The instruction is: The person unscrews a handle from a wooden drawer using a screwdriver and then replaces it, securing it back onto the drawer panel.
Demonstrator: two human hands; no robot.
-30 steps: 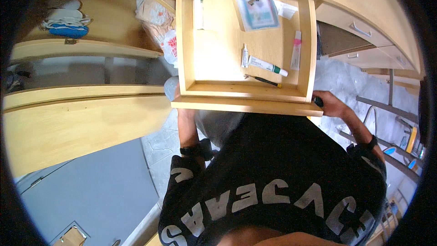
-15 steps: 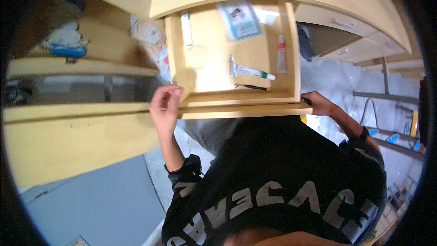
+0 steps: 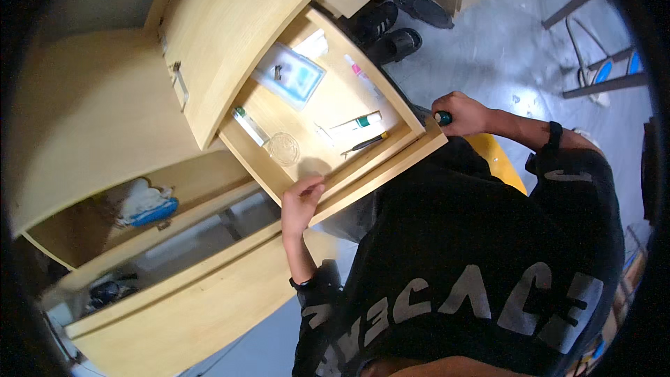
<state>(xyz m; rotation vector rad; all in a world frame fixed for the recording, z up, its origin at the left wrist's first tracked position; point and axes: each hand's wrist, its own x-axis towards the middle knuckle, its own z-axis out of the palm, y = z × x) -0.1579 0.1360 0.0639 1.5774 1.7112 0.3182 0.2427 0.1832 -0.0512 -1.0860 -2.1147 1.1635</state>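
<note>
A light wooden drawer [image 3: 384,164] is pulled out in front of me. My left hand [image 3: 301,204] is at its front left corner with fingers bent together; whatever they grip is hidden. At the right end of the drawer front, my right hand [image 3: 462,113] is closed around a small dark green object with a rounded end [image 3: 442,118]. Inside lie a white tube with a green cap [image 3: 359,123], a slim black and yellow tool [image 3: 366,144], a pink and white tube [image 3: 359,72], a clear round item [image 3: 283,149], a green-ended narrow box [image 3: 249,126] and a blue-white packet [image 3: 292,77].
Dark shoes [image 3: 401,43] stand on the grey floor beyond the drawer. An open cabinet compartment on the left holds a blue and white bundle [image 3: 150,204]. A metal rack [image 3: 606,78] stands at the right, and something yellow [image 3: 497,160] is beside my body.
The view has turned, so the drawer now appears slanted and more shoes show. Both hands stay at the drawer's front corners, and the right still holds the dark green object.
</note>
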